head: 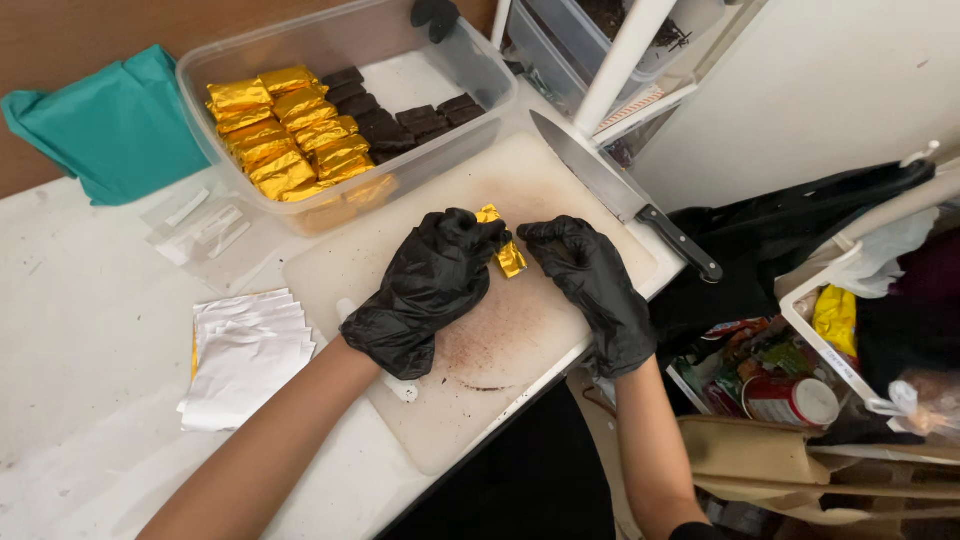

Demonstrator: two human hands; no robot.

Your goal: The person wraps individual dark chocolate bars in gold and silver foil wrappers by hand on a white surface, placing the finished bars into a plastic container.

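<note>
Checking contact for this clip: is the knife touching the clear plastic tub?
Apart. The head view shows the knife lying on the cutting board, with a strip of bare board between its blade tip and the tub.

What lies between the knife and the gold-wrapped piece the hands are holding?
In the head view, only bare cutting board lies between the knife and the gold-wrapped piece, which the left hand and right hand hold together.
</note>
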